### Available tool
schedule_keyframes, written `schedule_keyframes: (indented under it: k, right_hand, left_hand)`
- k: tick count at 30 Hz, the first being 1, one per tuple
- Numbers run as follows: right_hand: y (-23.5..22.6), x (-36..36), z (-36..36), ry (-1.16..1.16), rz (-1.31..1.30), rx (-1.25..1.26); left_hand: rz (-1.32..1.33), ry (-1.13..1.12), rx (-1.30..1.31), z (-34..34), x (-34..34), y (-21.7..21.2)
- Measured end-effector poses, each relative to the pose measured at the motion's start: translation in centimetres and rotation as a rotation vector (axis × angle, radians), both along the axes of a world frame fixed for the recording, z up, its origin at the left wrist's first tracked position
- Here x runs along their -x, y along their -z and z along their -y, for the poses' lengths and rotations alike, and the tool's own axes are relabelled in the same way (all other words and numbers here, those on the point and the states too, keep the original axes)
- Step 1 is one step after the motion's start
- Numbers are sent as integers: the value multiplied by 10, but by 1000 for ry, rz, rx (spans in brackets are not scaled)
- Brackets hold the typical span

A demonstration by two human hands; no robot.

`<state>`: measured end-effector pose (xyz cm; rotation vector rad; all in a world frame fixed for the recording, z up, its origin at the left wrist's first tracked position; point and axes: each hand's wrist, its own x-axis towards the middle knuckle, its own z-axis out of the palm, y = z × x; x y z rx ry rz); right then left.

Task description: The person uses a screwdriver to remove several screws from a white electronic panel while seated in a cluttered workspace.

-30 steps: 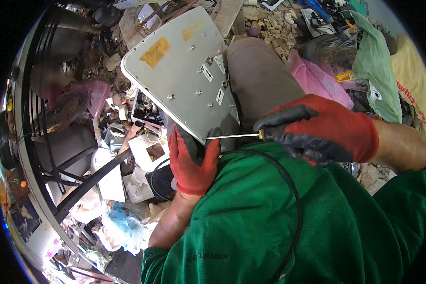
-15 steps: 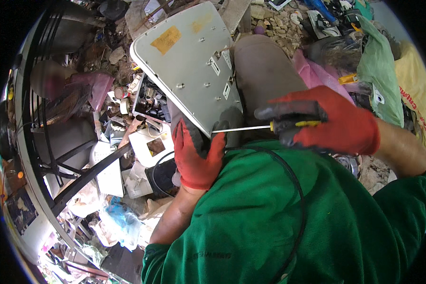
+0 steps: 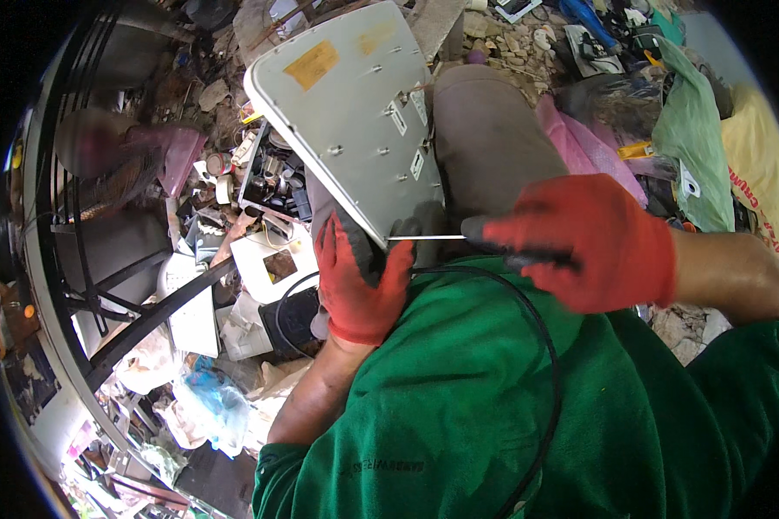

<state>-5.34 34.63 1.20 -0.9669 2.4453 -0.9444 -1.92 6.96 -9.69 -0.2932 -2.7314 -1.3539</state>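
Observation:
A large off-white panel (image 3: 346,112) with rounded corners, small metal studs and slots leans across my lap. My left hand (image 3: 361,281), in a red and black work glove, is closed around the panel's near corner, thumb on one side and fingers on the other. My right hand (image 3: 580,242), gloved alike, wraps round the handle of a screwdriver, hiding the handle. The thin metal shaft of the screwdriver (image 3: 428,237) points left, and its tip meets the panel's corner beside my left thumb.
A black cable (image 3: 532,320) loops over my green shirt. On the left are a metal rack (image 3: 52,216) and a tray of small parts (image 3: 277,186) among scrap. To the right lie a green plastic bag (image 3: 688,130), a yellow bag (image 3: 757,173) and rubble.
My right hand has turned and closed over the screwdriver handle, covering the yellow part that showed before. The shaft stays at the panel's corner. My left hand keeps its hold.

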Motion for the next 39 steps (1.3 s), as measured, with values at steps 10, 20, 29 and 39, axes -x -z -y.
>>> schedule_keyframes:
  k: [10, 20, 29, 39]
  right_hand:
    - [8, -3, 5, 37, -45, -37]
    - [-3, -3, 11, 99, 66, -16]
    - [1, -21, 21, -52, -425, -244]
    - [-10, -15, -8, 505, 848, 434]
  left_hand:
    - [18, 5, -20, -1, 4, -2]
    - [41, 11, 36, 1, 1, -5]
    - [-114, -38, 84, -5, -6, -6]
    - [-295, 215, 192, -7, 4, -20]
